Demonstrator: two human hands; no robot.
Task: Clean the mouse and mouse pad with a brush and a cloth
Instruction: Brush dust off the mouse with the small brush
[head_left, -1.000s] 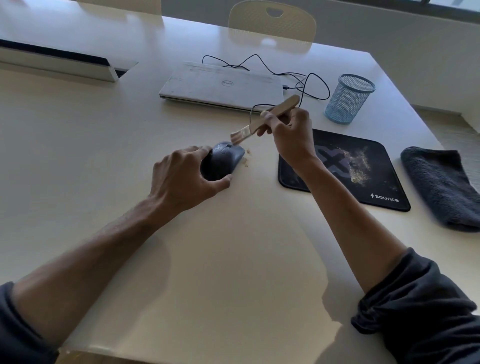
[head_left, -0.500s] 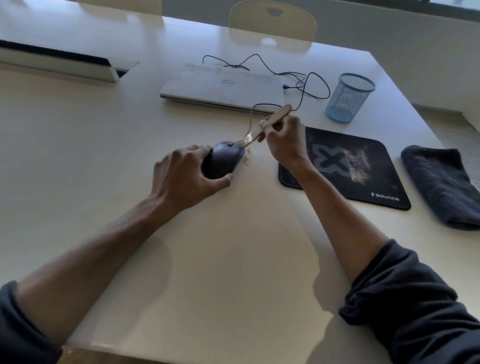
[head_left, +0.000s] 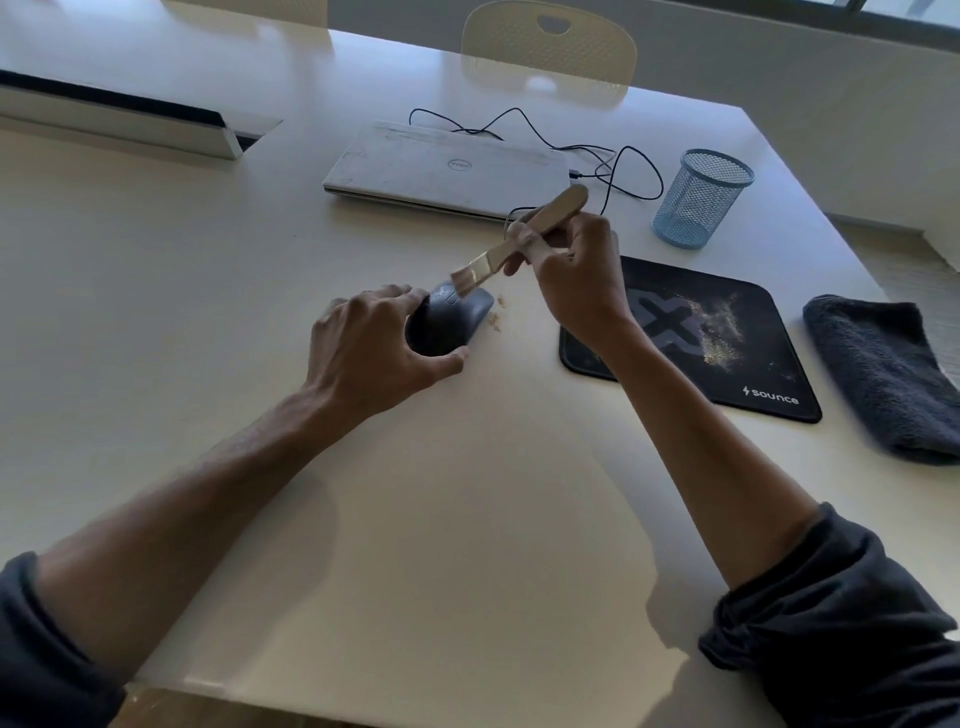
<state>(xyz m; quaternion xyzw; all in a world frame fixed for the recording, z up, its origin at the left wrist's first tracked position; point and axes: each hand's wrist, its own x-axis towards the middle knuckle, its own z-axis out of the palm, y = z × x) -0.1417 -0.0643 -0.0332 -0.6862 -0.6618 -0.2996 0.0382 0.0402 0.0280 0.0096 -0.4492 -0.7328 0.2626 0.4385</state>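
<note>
White table (head_left: 182, 322) fills view. Closed laptop (head_left: 447, 169) at far middle. Black mouse pad (head_left: 727, 374) right of centre, tan crumbs scattered on it. Dark cloth (head_left: 883, 374) folded at right edge, just beside pad. Blue mesh cup (head_left: 701, 197) far right, upright. Left hand (head_left: 374, 348) curled round near end of dark mouse (head_left: 457, 317) on table, left of pad. Right hand (head_left: 576, 275) pinches wooden brush (head_left: 519, 239), bristles at mouse's far end. Few crumbs (head_left: 497, 312) on table beside mouse.
</note>
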